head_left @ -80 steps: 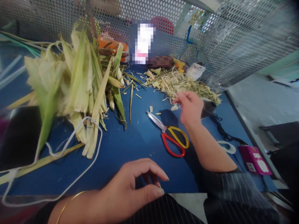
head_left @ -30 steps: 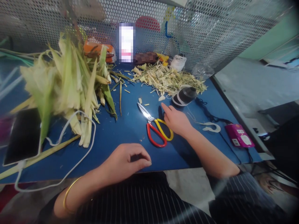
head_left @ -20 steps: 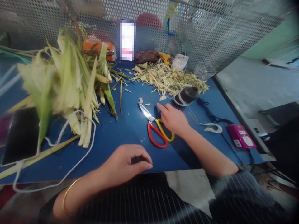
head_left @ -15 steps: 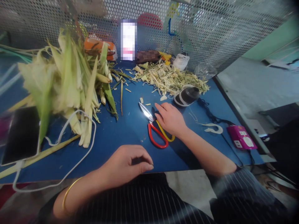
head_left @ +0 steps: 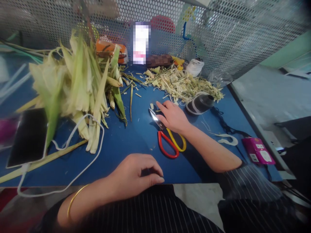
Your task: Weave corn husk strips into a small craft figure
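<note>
One dark spool [head_left: 199, 104] lies beside the heaped clippings [head_left: 179, 83].

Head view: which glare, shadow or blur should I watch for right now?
In the head view, a bright glint sits on the blades of the scissors; in the head view, a dark shadow lies on the blue table below the right forearm; in the head view, the magenta shape at the left edge is smeared, and the upright screen is pixelated.
</note>
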A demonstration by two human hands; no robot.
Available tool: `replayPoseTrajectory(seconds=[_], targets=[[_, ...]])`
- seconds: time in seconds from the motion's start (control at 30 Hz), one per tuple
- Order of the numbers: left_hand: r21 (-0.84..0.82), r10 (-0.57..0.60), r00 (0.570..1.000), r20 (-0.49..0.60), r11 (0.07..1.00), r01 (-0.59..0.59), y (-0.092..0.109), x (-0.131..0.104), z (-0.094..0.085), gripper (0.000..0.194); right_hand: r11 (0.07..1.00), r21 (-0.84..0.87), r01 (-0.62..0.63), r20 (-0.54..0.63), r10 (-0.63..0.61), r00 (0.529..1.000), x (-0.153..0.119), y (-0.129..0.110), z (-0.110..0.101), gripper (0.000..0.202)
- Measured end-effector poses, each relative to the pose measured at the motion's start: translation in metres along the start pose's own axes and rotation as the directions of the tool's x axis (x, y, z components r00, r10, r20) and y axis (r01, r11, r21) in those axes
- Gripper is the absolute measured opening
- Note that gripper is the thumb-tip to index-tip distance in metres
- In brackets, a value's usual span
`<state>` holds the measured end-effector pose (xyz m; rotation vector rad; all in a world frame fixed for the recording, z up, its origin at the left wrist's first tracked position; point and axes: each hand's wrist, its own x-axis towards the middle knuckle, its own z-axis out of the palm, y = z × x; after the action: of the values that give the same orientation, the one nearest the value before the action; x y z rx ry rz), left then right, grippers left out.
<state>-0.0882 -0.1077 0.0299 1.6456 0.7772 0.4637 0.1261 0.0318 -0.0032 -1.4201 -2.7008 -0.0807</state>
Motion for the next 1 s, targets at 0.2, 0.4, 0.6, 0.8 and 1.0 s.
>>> replayPoseTrajectory(seconds=[0.2,0.4,0.6,0.8,1.0], targets=[[0.03,0.014,1.0,-0.004,0.999,-0.014,-0.002,0.001,-0.001,0.013,0.999,0.006,0.053,0.042,-0.053,0.998,0.013,0.002,0.003,0.075],[0.049,0.017,1.0,0.001,0.999,-0.017,-0.001,-0.001,0.0,0.015,0.998,-0.003,0.062,0.052,-0.062,0.997,0.016,0.004,0.004,0.079],[0.055,0.014,1.0,0.006,0.998,-0.014,0.0,0.0,0.0,0.016,0.993,-0.009,0.115,0.072,-0.114,0.991,0.019,0.004,0.004,0.079],[0.054,0.029,1.0,0.0,0.998,-0.029,-0.002,0.0,0.0,0.017,0.999,0.033,0.024,-0.008,-0.024,1.0,0.005,-0.007,-0.003,0.084],[0.061,0.054,0.998,0.008,0.997,-0.055,-0.004,-0.001,0.0,0.019,0.985,0.025,-0.169,0.057,0.168,0.984,-0.027,-0.029,-0.01,0.037]])
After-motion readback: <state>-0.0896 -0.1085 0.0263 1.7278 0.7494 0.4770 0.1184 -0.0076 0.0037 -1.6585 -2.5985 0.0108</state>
